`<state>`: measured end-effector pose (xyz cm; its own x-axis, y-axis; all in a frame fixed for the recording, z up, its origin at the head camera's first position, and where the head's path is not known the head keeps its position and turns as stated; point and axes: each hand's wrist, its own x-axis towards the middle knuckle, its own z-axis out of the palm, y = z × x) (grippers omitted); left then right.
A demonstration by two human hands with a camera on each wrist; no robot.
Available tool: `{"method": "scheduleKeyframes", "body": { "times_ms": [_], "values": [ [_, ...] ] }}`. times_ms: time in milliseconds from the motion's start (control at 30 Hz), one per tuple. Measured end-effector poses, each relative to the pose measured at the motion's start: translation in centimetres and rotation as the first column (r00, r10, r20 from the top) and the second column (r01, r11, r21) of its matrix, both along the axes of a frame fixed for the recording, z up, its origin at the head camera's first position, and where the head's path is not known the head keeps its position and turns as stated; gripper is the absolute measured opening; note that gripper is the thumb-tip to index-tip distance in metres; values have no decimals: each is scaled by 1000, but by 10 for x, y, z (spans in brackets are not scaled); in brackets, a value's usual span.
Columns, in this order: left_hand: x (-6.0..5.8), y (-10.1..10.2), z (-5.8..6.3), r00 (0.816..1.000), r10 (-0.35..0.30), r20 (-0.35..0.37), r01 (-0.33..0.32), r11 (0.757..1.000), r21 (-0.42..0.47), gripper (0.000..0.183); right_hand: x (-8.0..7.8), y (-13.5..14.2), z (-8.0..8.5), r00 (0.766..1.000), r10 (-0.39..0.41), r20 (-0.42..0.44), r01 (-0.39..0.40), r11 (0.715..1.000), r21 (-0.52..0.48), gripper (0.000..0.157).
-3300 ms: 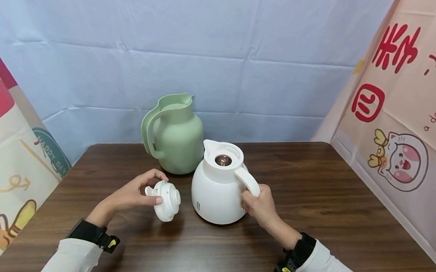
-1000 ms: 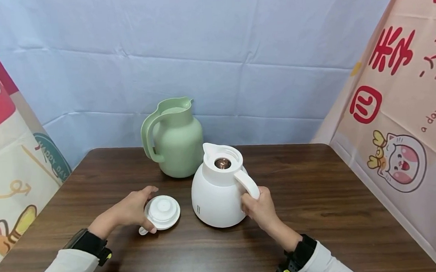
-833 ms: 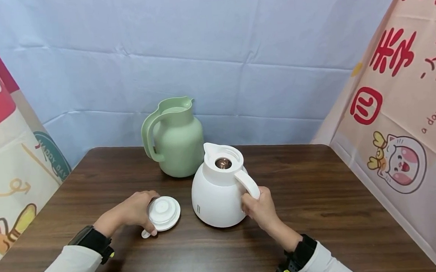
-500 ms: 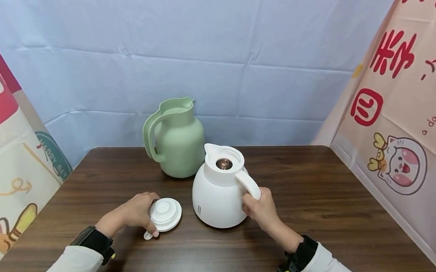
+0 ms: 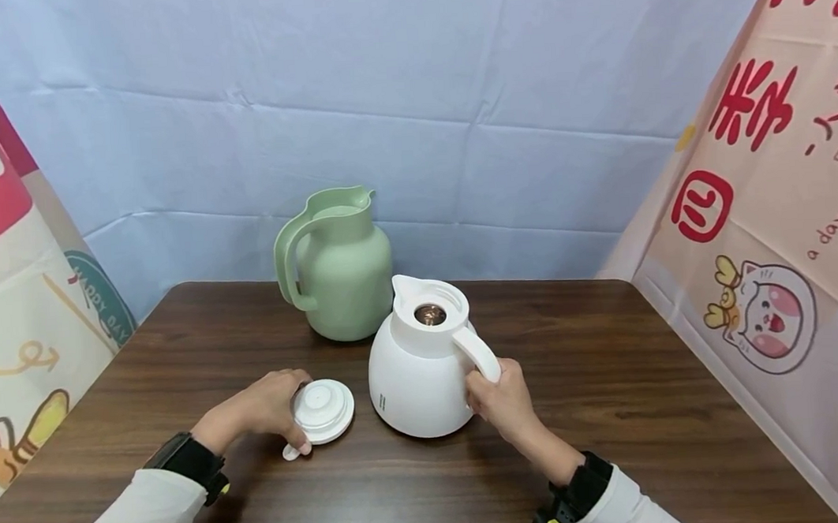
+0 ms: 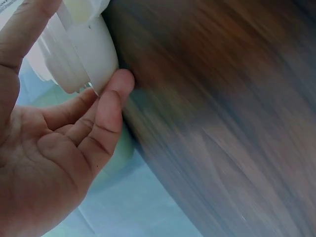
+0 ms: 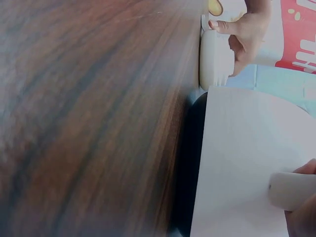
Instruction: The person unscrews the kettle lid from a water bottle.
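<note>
In the head view, a white jug lid (image 5: 323, 409) lies upside down on the table, its stepped underside facing up. My left hand (image 5: 265, 408) holds it from the left, thumb at the near edge by a small tab (image 5: 291, 453). The left wrist view shows fingertips (image 6: 109, 113) against the rim of the lid (image 6: 94, 49). Right of the lid stands a white thermal jug (image 5: 418, 376), upright and lidless, its round mouth (image 5: 430, 314) uncovered. My right hand (image 5: 503, 403) grips the lower end of the jug's handle (image 5: 477, 353). Some right fingers are hidden behind that handle.
A green jug (image 5: 349, 281) stands behind, close to the white jug, its handle to the left. The dark wooden table (image 5: 576, 411) ends at a blue cloth backdrop (image 5: 529, 192). Printed cloths (image 5: 755, 291) hang on both sides.
The lid, held tilted above the table at first, came down upside down onto the wood. It then slid slightly right with my left hand. The right hand stayed on the handle.
</note>
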<state>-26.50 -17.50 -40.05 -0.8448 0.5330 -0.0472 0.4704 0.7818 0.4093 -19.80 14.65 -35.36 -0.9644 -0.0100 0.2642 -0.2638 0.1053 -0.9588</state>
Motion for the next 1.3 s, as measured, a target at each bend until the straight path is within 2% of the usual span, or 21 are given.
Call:
{"method": "scheduleKeyframes", "body": {
  "times_ms": [333, 567, 733, 1033, 1300],
  "values": [
    [-12, 35, 2, 999, 8, 43, -7, 1000, -29, 82, 4, 18, 3, 994, -103, 33, 100, 993, 62, 23],
    [-23, 61, 2, 999, -8, 33, 11, 997, -73, 81, -8, 41, -17, 986, -155, 55, 153, 987, 38, 22],
    [-28, 74, 5, 999, 4, 47, 1, 995, -100, 83, -11, 50, -21, 985, -171, 18, 170, 984, 44, 22],
    [-33, 94, 3, 999, -3, 52, 9, 993, -115, 78, -15, 69, -20, 969, -245, 9, 244, 966, 82, 22],
    [-38, 114, 3, 995, 44, 89, -35, 994, -102, 82, -24, 86, -24, 962, -271, -30, 273, 961, 41, 23]
  ]
}}
